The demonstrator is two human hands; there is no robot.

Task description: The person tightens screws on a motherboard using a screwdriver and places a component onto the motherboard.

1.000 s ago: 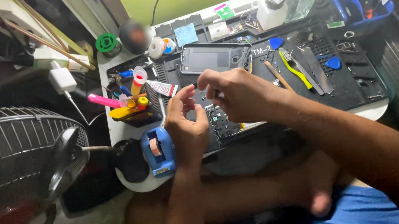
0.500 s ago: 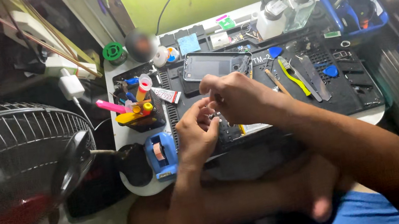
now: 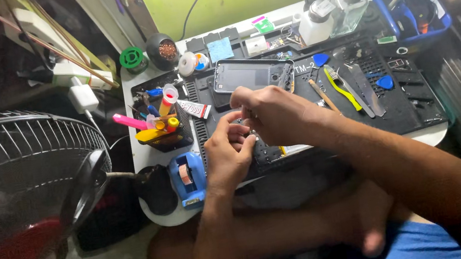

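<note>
Near edge of the tabletop: left hand (image 3: 229, 160) curls over a dark phone board/chassis (image 3: 268, 154), fingers narrow, pinning it flat to the black work mat (image 3: 417, 114). Right hand (image 3: 274, 114) sits just above and touching, fingertips pinched tight on sth small; too hidden to tell what. Whether a tool's in there, can't tell.

The piece looks thin, light and stiff, w/ exposed parts, so prob. fragile; best gripped by its outer edges, not the middle, and kept flat on the mat.

Just left of the hands, near the front-left corner: blue tape dispenser (image 3: 188, 178). Further back on the left, a black holder w/ a pink tool (image 3: 131, 122) and glue tubes. Mid-mat, beyond the hands: a grey phone frame (image 3: 247, 75); to its right a yellow pry tool (image 3: 341, 87) and blue picks. Far edge: clear bottles (image 3: 329, 14), and a blue bin (image 3: 407, 5) at the far-right corner. Off the table to the left, a fan (image 3: 20, 191).
</note>
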